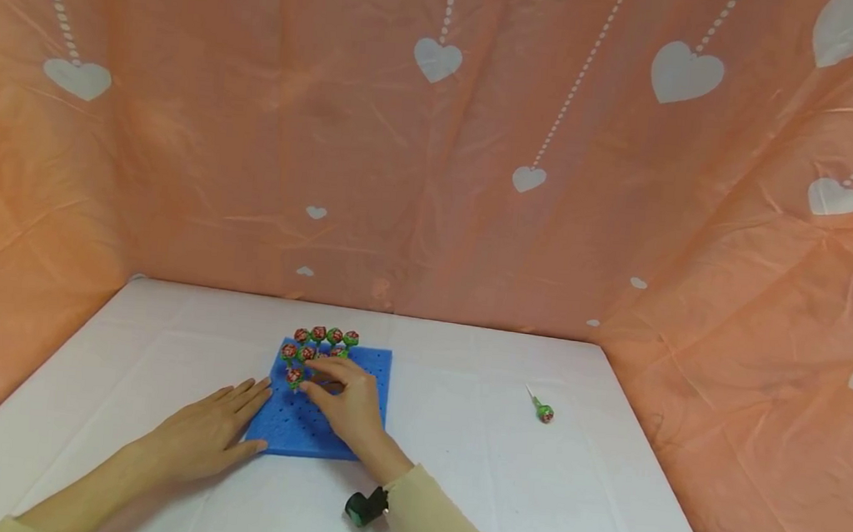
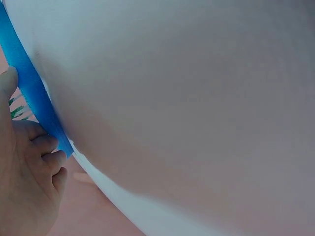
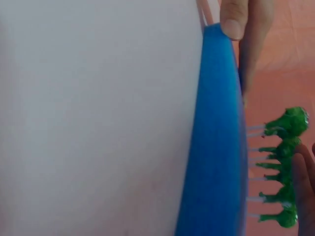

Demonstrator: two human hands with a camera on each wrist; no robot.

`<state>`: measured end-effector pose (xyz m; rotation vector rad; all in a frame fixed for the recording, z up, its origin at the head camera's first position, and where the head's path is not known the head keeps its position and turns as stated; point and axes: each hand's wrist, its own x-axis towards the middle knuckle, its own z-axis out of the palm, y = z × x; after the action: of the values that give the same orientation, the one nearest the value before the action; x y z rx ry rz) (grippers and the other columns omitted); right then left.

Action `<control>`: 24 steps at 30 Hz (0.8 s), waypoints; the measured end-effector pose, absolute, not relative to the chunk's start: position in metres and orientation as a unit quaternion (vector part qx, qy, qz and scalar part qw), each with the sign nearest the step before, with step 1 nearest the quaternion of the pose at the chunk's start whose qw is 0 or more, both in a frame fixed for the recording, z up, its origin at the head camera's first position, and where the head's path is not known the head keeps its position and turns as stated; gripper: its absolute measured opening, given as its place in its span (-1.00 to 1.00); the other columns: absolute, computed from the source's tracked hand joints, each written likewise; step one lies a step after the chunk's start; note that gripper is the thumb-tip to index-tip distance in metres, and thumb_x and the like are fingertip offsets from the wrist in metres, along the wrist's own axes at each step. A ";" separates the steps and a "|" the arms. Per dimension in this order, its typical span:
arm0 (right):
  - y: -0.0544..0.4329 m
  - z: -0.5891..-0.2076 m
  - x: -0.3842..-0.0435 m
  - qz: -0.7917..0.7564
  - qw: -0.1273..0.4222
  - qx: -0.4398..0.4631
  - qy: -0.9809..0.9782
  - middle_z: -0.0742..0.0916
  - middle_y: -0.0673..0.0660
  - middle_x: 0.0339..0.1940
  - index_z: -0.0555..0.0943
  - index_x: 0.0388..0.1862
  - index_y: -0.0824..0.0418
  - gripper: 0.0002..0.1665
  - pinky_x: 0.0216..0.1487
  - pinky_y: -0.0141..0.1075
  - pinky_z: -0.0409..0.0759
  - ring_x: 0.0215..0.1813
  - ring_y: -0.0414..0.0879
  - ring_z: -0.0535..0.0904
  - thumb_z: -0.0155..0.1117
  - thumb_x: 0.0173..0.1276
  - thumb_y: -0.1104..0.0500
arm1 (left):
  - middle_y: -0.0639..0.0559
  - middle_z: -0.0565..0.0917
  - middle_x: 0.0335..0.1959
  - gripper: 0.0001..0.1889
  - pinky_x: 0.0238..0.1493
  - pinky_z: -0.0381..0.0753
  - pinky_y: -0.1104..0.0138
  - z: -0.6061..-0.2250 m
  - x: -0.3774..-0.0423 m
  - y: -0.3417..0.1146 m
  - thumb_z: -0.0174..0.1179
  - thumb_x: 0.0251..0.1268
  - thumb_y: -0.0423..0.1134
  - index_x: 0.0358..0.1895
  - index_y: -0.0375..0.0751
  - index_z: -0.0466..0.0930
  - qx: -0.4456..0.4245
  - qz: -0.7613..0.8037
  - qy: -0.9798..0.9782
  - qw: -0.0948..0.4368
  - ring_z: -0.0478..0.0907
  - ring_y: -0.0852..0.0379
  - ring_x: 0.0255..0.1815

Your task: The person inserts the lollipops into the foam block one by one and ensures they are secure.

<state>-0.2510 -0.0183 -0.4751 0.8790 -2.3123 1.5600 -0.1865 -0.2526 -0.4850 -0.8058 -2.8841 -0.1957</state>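
Observation:
A blue foam board (image 1: 293,435) with rows of small holes lies on the white table. Lollipops in red and green wrappers (image 1: 319,334) stand upright by their sticks in its far left part. My right hand (image 1: 348,402) is over the board, thumb and forefinger pinching the head of the nearest lollipop (image 1: 294,377). Its fingers partly cover other lollipops. In the right wrist view, green lollipop heads (image 3: 285,147) stand beside the fingers. My left hand (image 1: 206,432) rests with straight fingers against the board's left edge, the thumb at the near corner.
One loose lollipop (image 1: 545,412) lies on the table (image 1: 470,470) to the right, its white stick pointing away. Orange cloth (image 1: 374,170) with white hearts hangs behind and along both sides. A dark camera (image 1: 365,507) is strapped to the right wrist.

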 end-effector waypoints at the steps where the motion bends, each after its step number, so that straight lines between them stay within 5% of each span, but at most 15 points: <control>1: -0.016 -0.475 -0.251 0.534 0.107 0.298 -0.784 0.79 0.13 0.09 0.75 0.14 0.27 -0.64 -0.01 -0.44 0.74 0.01 -0.13 0.78 0.47 0.40 0.24 | -0.40 0.39 0.50 -0.22 0.46 0.40 -0.19 -0.485 -0.187 -0.252 0.14 0.54 0.18 0.44 -0.51 0.40 -0.267 -0.065 -0.959 0.070 0.35 -0.38 0.50; 10: 0.017 -0.472 -0.256 0.584 0.119 0.276 -0.754 0.77 0.24 0.08 0.73 0.17 0.31 -0.60 0.04 -0.31 0.77 0.02 0.08 0.78 0.48 0.38 0.27 | -0.40 0.38 0.51 -0.20 0.49 0.37 -0.19 -0.484 -0.186 -0.251 0.13 0.53 0.20 0.45 -0.50 0.39 -0.258 -0.074 -0.962 0.055 0.33 -0.40 0.51; 18: 0.050 -0.467 -0.262 0.605 0.149 0.220 -0.750 0.80 0.12 0.08 0.75 0.16 0.18 -0.61 0.06 -0.24 0.78 0.02 0.03 0.79 0.51 0.35 0.24 | -0.41 0.37 0.51 -0.18 0.48 0.37 -0.21 -0.483 -0.187 -0.249 0.12 0.53 0.22 0.46 -0.50 0.38 -0.253 -0.075 -0.964 0.042 0.31 -0.41 0.52; 24: 0.076 -0.468 -0.267 0.621 0.196 0.192 -0.735 0.80 0.18 0.07 0.75 0.15 0.27 -0.60 0.00 -0.29 0.79 -0.01 0.09 0.80 0.51 0.32 0.31 | -0.40 0.37 0.51 -0.18 0.48 0.37 -0.21 -0.485 -0.187 -0.249 0.12 0.53 0.22 0.46 -0.49 0.38 -0.253 -0.073 -0.964 0.045 0.31 -0.41 0.52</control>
<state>-0.2670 0.0759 -0.4683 0.5368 -2.0572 1.7383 -0.1868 -0.2489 -0.4846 -0.7732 -2.9439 -0.2244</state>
